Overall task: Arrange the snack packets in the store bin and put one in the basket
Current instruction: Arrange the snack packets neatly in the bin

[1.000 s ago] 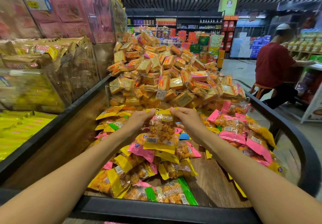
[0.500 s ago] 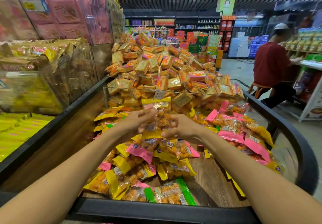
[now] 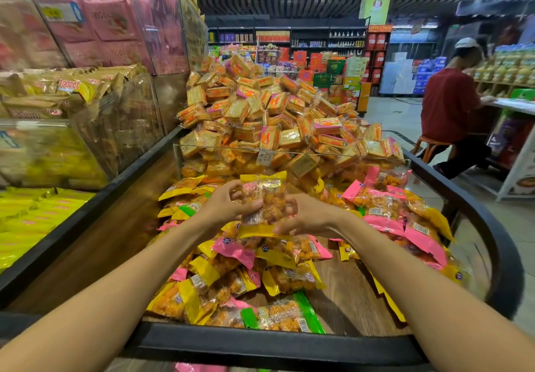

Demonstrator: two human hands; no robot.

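Observation:
A yellow-edged clear snack packet (image 3: 265,202) with orange pieces stands upright above the pile in the store bin (image 3: 278,342). My left hand (image 3: 228,206) pinches its left side with thumb and fingers. My right hand (image 3: 307,215) holds its right side and lower edge. Beneath them lie several yellow, pink and green packets (image 3: 246,273) on the bin's wooden floor. More pink and yellow packets (image 3: 399,215) are heaped along the right wall. No basket is in view.
Behind a clear divider (image 3: 289,154) rises a tall heap of orange cracker packs (image 3: 269,117). Clear bins of yellow and pink packs (image 3: 72,82) stand at the left. A person in red (image 3: 451,105) sits at the right by a shelf.
Both hands lifted the packet from the pile and raised it upright; over the last half second it stayed nearly in place while the fingers shifted along its sides.

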